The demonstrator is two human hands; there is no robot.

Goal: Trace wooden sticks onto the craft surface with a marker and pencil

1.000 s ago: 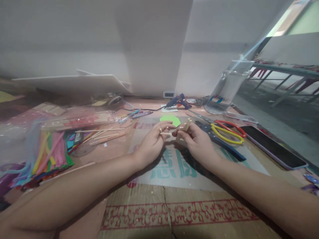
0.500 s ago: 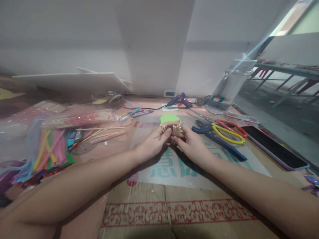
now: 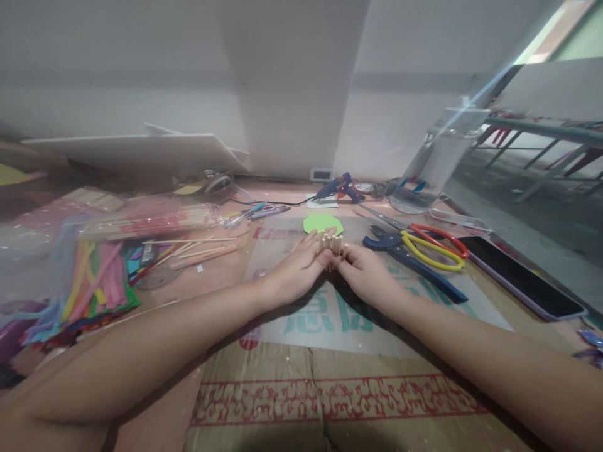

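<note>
Both hands meet over a printed white sheet, around a bundle of short wooden sticks point(image 3: 331, 243) whose ends point up. My left hand point(image 3: 311, 260) wraps the bundle from the left, thumb pressed to its near side. From the right, my right hand point(image 3: 355, 263) pinches the same sticks; the lower part of the bundle is hidden by the fingers. Just beyond the fingertips lies a light green paper piece point(image 3: 323, 223) with angled edges. The white sheet point(image 3: 306, 333) carries large teal characters.
Right of my hands lie blue-handled pliers point(image 3: 419, 270), scissors point(image 3: 436, 248) with red and yellow handles, and a phone point(image 3: 522, 276). A glue gun point(image 3: 340, 189) rests at the back. Leftward are loose sticks point(image 3: 202, 250), colourful pipe cleaners point(image 3: 98, 276) and bagged sticks point(image 3: 155, 220).
The sticks were parted into two groups between my hands and now stand together in one bundle. My left hand has shifted slightly right, with its fingers straighter behind the sticks.
</note>
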